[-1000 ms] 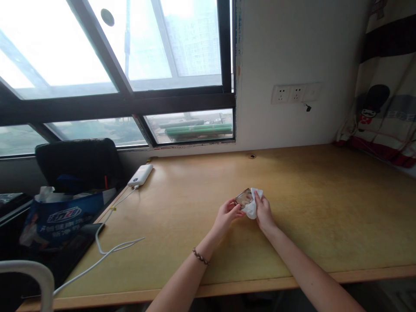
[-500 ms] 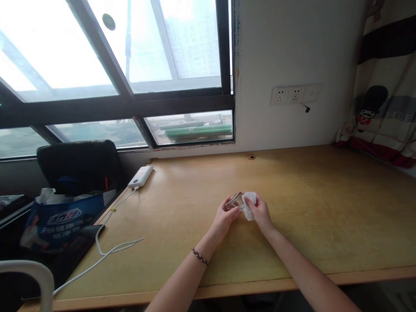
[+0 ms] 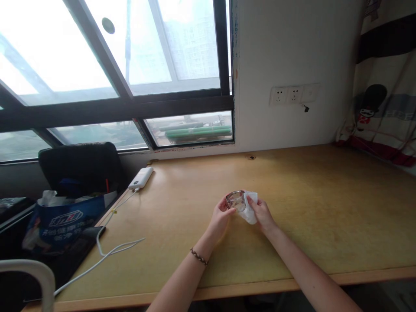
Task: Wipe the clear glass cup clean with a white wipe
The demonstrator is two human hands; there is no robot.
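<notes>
A small clear glass bowl (image 3: 236, 201) is held above the middle of the wooden table (image 3: 182, 242), its round rim tilted toward me. My left hand (image 3: 222, 212) grips its left side, thumb at the front and fingers behind. My right hand (image 3: 261, 213) is closed on a white tissue (image 3: 249, 208), pressing it against the right side of the glass. The right fingers are mostly hidden behind the tissue. A dark braided bracelet (image 3: 199, 256) circles my left wrist.
A white power bank (image 3: 141, 178) lies at the table's left edge, with a white cable (image 3: 110, 252) looping toward me. Left of the table are a black chair (image 3: 81, 162) and a blue bag (image 3: 65, 221). Wall sockets (image 3: 286, 95) are behind the table.
The glass has turned in my hands, so its round rim now faces up toward me. My right hand and the tissue have shifted slightly, and the tissue hangs lower.
</notes>
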